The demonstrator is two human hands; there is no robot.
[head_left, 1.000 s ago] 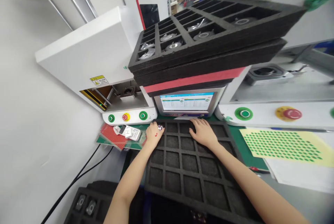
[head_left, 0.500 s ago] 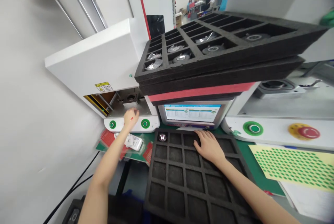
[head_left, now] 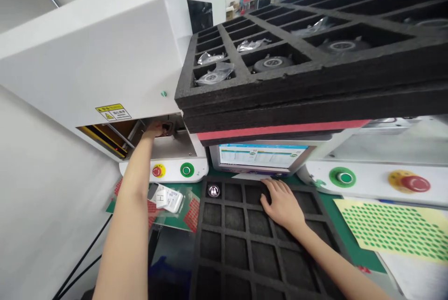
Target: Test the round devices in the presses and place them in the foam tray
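Note:
My left hand [head_left: 153, 128] reaches into the opening of the white press machine [head_left: 147, 71] and is at the dark fixture block [head_left: 168, 128] inside. Shadow hides its fingers, so whether they grip anything does not show. On the black foam tray [head_left: 235, 240] my right hand [head_left: 283, 204] lies flat, fingers stretched out across the far compartments. A round dark part with a shiny face [head_left: 213, 191] sits in the tray's far-left compartment.
Stacked foam trays [head_left: 273, 99] holding round parts, some in clear bags, overhang a monitor [head_left: 259, 155]. Green buttons [head_left: 187, 170] and red stop buttons [head_left: 416, 183] line the machine fronts. A sheet of green stickers [head_left: 395, 225] lies right; a white labelled item [head_left: 171, 200] lies left.
My left hand has gone from the front edge of the machine into its opening, up to the fixture. The view has shifted closer. My right hand stays on the tray.

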